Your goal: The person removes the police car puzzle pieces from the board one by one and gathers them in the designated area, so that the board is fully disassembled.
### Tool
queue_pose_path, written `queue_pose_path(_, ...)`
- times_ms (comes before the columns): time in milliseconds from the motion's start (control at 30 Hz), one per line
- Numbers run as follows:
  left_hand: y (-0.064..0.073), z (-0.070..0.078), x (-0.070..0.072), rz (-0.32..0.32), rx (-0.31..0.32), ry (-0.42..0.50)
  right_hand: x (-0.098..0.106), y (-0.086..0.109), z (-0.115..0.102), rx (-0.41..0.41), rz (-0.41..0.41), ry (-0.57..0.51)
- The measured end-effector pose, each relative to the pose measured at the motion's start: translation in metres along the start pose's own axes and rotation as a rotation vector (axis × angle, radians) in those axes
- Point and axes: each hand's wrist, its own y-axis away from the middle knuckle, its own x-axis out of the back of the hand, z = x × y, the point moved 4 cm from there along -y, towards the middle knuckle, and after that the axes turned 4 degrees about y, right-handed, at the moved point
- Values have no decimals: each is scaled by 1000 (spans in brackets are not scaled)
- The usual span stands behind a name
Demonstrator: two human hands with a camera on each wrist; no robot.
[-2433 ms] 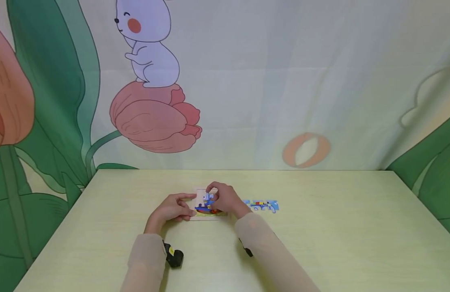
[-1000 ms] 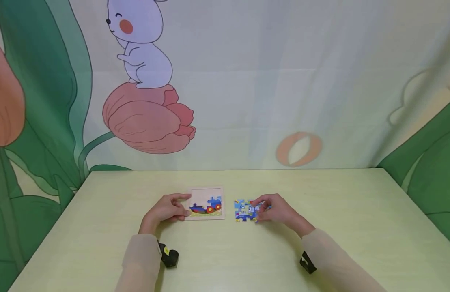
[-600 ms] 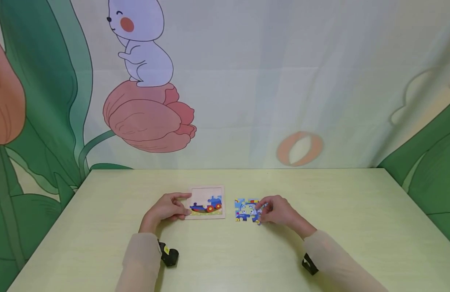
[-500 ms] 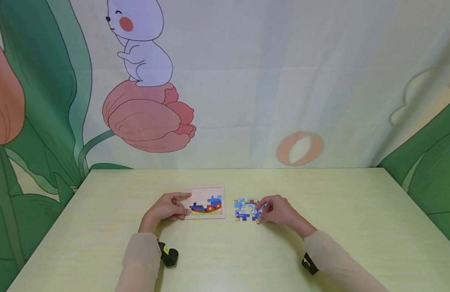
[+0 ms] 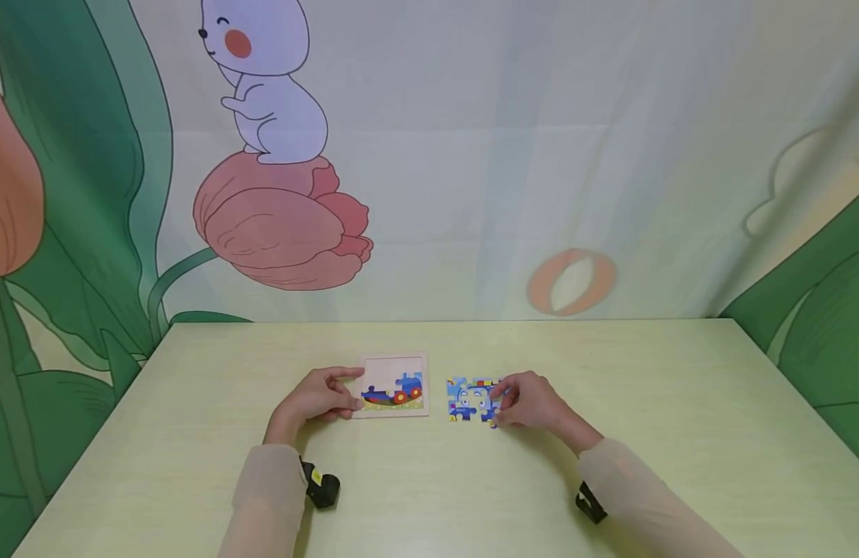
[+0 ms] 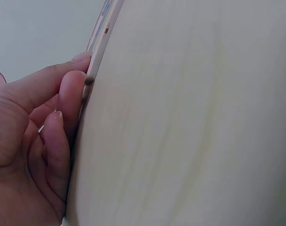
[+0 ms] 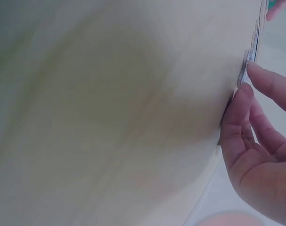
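Observation:
My left hand [image 5: 321, 394] holds the left edge of a square wooden puzzle tray [image 5: 396, 415], thumb and forefinger at its rim. Pieces showing a blue train with red-and-yellow wheels [image 5: 401, 394] fill the tray's lower and right parts; bare wood shows at upper left. To the right of it, a patch of blue cartoon-face puzzle pieces [image 5: 471, 398] lies on the table. At its right side my right hand [image 5: 534, 401] pinches a puzzle piece, mostly hidden by the fingers. The right wrist view shows the fingertips [image 7: 247, 89] close at the thin piece edges [image 7: 243, 70].
The pale wooden table [image 5: 429, 488] ends at a printed curtain [image 5: 457, 194] with a rabbit and tulips. A black wrist camera [image 5: 323, 488] sits under the left sleeve, and another wrist camera [image 5: 589, 504] under the right.
My right hand has gone from over the tray to the pieces on the right, then shifted slightly rightward there. The left hand stays at the tray's edge.

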Motion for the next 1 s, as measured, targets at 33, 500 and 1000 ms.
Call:
queue_pose_path(33, 0, 0, 0, -1, 0, 0, 0, 0, 0, -1, 2, 0)
queue_pose_path(500, 0, -1, 2, 7, 10, -10, -1, -1, -4, 21, 8, 37)
queue_pose_path(1000, -1, -1, 1, 5, 16, -11, 0, -1, 0, 39, -37, 11)
